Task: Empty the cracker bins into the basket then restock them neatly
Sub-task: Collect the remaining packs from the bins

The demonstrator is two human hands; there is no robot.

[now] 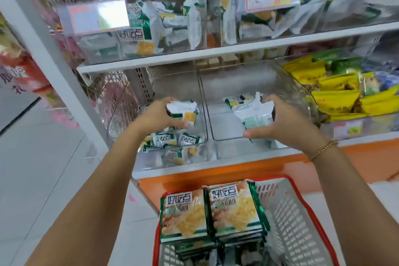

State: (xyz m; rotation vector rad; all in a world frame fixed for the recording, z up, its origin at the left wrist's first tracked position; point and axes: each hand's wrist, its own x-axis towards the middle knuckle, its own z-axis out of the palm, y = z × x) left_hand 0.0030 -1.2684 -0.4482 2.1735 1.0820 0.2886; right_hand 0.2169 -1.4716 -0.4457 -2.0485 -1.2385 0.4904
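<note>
Gripping a clutch of small cracker packets (183,112), the left hand (160,115) reaches into the left clear bin (204,121) on the lower shelf, fingers curled round the bundle from its left side. The right hand (288,124) is likewise curled round a second bundle of packets (253,114), thumb along the near edge, held over the right clear bin (224,128). There is a gold bracelet (323,149) on the right wrist.

Left bin: a few loose packets (164,138) lie on its floor toward the front, just below the held clutch. Right bin: one packet (236,99) lies at the back, just beyond the right hand's bundle.

The basket (302,222), red rim and grey mesh walls, sits below the shelf edge, between the two forearms. Two stacks of larger cracker packs (235,207) lie side by side in its left half, printed faces up. More packets underneath are too dark to make out.

Upper shelf (194,58): clear bins holding jumbled white-and-green packets (151,28), with price tags (95,17) on their fronts. Yellow packets (336,95) are piled in the next bin, right of the right bin.
</note>
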